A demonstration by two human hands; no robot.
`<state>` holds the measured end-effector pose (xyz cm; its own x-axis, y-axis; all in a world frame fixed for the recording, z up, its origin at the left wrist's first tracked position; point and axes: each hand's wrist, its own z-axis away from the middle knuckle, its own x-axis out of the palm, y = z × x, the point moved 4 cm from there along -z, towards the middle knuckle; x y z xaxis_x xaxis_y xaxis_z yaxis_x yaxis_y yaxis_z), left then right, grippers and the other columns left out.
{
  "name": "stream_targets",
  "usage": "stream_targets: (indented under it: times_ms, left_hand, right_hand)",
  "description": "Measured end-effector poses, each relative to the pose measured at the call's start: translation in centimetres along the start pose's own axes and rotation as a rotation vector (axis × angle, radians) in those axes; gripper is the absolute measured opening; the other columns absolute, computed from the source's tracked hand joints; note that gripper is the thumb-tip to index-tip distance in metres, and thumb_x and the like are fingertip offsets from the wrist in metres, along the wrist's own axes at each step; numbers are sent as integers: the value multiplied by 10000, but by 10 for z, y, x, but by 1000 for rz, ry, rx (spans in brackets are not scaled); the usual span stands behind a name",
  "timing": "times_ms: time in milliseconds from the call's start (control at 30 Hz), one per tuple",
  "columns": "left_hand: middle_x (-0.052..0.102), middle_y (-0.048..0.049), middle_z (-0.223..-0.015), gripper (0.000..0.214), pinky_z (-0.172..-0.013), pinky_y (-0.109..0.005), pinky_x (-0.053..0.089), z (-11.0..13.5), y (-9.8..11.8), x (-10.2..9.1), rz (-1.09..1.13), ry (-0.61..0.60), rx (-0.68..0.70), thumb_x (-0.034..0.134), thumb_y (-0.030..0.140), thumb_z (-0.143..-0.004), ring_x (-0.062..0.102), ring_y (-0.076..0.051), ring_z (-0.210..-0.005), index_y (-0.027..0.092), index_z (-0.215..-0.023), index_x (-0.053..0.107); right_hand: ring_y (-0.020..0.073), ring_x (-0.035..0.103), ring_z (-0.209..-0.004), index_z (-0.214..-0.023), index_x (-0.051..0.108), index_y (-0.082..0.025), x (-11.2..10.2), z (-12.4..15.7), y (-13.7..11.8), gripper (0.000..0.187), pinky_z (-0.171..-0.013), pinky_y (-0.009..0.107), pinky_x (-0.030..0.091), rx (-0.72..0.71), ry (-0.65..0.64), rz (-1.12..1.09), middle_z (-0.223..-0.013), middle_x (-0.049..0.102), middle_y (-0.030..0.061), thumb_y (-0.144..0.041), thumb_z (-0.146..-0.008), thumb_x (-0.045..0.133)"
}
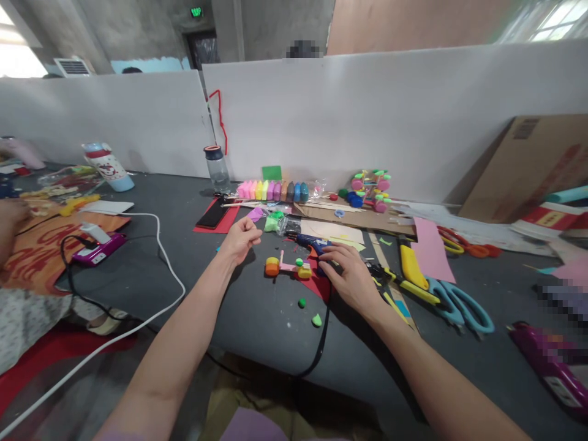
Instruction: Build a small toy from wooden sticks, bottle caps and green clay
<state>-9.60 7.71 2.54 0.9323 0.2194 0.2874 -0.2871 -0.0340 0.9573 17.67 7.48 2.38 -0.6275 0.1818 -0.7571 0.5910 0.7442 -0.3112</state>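
My left hand (241, 240) is raised over the table with its fingers pinched together; whatever they may hold is too small to make out. Under the fingers of my right hand (350, 274) is a blue glue gun (316, 241), its handle partly hidden by them and its nozzle pointing left. Between my hands stands a small pink stick model (288, 267) with orange and yellow wheels. It is partly over a piece of red paper (319, 286). A dark green clay ball (302, 302) and a light green clay piece (316, 320) lie nearer the table edge.
Coloured clay packs (273, 191) line the back beside a bottle (217, 168). Blue scissors (462, 303) and a yellow cutter (412, 266) lie right. A phone (212, 214) rests left. A white cable (171, 269) crosses the left side, near another person's arm.
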Motion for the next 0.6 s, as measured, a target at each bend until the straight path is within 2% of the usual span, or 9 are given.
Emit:
stream_targets:
  times_ms: [267,600]
  left_hand:
    - [630,-100,-1233,352,-855,-435,575,2,4,0,21,-11,-2,617,337,-940,652,-228,-1028,164,-1246,590]
    - [639,-96,-1211,332,-852,-429,575,-2,5,1,88,-74,73,617,337,-941,655,-222,-1018,158,-1220,602]
  right_hand:
    - [227,624,-1108,-1091,664,-185,0,-1,1,212,-967,473,512,-8,2,2,-1196,661,74,-340,-959,606]
    - [226,624,-1108,-1083,667,-184,-1,0,5,211,-967,472,512,10,10,7,-1190,664,74,-343,-958,606]
